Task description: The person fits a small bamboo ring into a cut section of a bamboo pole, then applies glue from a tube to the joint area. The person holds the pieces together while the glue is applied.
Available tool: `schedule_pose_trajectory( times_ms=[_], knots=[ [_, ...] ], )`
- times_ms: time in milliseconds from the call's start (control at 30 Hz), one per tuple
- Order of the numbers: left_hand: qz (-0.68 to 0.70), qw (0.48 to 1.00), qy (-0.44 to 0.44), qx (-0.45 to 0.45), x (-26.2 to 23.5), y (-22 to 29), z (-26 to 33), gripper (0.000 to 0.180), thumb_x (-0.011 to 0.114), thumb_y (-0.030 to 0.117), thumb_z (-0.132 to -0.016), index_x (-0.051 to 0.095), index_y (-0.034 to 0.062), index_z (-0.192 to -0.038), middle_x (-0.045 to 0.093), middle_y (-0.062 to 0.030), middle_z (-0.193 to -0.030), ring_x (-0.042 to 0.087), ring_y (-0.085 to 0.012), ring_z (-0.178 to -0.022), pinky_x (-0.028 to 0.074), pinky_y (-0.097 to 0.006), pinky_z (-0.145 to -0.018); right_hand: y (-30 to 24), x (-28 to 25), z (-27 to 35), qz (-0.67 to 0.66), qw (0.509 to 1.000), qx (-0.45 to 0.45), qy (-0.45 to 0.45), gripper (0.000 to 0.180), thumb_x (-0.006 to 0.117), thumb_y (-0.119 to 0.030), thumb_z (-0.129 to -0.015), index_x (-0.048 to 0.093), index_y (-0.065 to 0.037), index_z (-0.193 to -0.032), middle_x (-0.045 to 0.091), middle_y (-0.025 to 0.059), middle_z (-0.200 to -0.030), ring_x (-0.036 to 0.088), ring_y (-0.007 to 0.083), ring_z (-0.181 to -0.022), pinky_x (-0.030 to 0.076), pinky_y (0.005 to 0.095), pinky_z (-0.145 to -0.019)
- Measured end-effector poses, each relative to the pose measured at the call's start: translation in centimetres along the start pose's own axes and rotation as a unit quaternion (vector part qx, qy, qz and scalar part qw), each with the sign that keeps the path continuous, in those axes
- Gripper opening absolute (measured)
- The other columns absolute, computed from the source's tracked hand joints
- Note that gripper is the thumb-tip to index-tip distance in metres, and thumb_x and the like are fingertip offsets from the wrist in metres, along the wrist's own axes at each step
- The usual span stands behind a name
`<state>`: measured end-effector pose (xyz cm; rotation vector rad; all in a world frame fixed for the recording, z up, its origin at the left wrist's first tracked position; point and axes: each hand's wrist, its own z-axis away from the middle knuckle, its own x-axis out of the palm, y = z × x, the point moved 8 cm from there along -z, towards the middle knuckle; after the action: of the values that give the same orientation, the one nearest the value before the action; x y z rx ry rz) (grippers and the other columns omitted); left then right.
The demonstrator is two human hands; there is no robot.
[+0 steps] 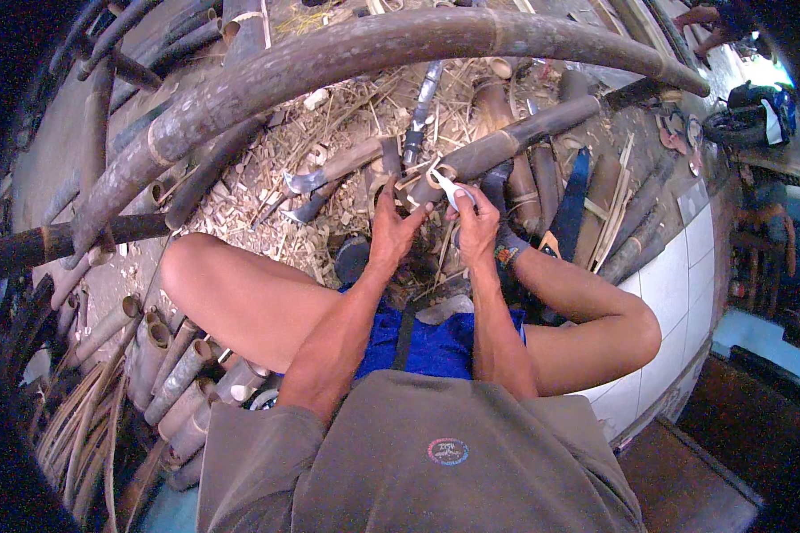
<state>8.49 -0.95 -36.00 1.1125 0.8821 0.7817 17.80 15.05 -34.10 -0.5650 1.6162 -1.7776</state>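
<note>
My right hand [477, 218] is closed round a small white squeeze bottle [452, 186] with a narrow nozzle. The nozzle points up and left to the near end of a dark bamboo tube [480, 153], where a pale cut ring shows. At that same end my left hand [395, 226] has its thumb and forefinger on either side of the bamboo; its other fingers are hidden. Just beyond the left fingertips stands a short dark piece of bamboo [391, 158].
A thick curved bamboo pole [329, 67] arches across in front. Blades [307, 181] lie among wood shavings [227, 195] at left. A handsaw [571, 200] and split strips [615, 209] are at right. Cut bamboo tubes [187, 382] pile at lower left. Another person's hand [698, 16] shows far right.
</note>
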Motion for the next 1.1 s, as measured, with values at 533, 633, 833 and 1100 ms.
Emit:
schedule_pose_trajectory(
  times_ms=[533,633,833,1100],
  knots=[
    [-0.016,0.996,0.088,-0.015,-1.0,-0.7,1.0,0.06,0.084,0.029,-0.079,0.05,-0.0025,-0.116,0.059,-0.0219,-0.115,0.058,-0.0299,-0.105,0.046,-0.041,-0.095,-2.0,1.6,-0.3,0.044,0.995,-0.083,0.038,0.03,0.06,-0.024,-0.102,0.067,-0.001,-0.119,0.069,0.0033,-0.087,0.062,0.0092,-0.073,0.052,0.0263,-0.067],
    [0.022,0.997,0.066,-0.043,-0.6,-1.0,0.9,0.044,0.081,0.027,-0.082,0.056,-0.0023,-0.104,0.063,-0.0173,-0.099,0.061,-0.0259,-0.093,0.048,-0.038,-0.086,-2.0,1.7,-0.4,0.071,0.991,-0.11,0.042,0.029,0.06,-0.024,-0.102,0.068,-0.001,-0.119,0.07,0.0037,-0.089,0.063,0.0095,-0.075,0.052,0.0269,-0.069],
    [0.069,0.994,0.043,-0.073,-0.4,0.0,1.5,0.028,0.074,0.021,-0.09,0.063,-0.0027,-0.099,0.066,-0.0091,-0.092,0.058,-0.018,-0.086,0.048,-0.032,-0.082,-1.4,1.6,-0.2,0.117,0.987,-0.105,0.044,0.028,0.06,-0.022,-0.102,0.068,0.0,-0.118,0.07,0.0059,-0.092,0.065,0.0121,-0.079,0.053,0.0297,-0.072],
    [0.111,0.987,0.102,-0.051,-0.7,-0.7,1.5,0.032,0.069,0.024,-0.096,0.062,-0.0038,-0.111,0.066,-0.0062,-0.1,0.056,-0.0121,-0.091,0.047,-0.027,-0.083,-1.0,1.9,0.3,0.106,0.991,-0.077,0.038,0.029,0.058,-0.022,-0.102,0.067,0.001,-0.118,0.072,0.0091,-0.095,0.068,0.0147,-0.083,0.054,0.0304,-0.076]
  ],
)
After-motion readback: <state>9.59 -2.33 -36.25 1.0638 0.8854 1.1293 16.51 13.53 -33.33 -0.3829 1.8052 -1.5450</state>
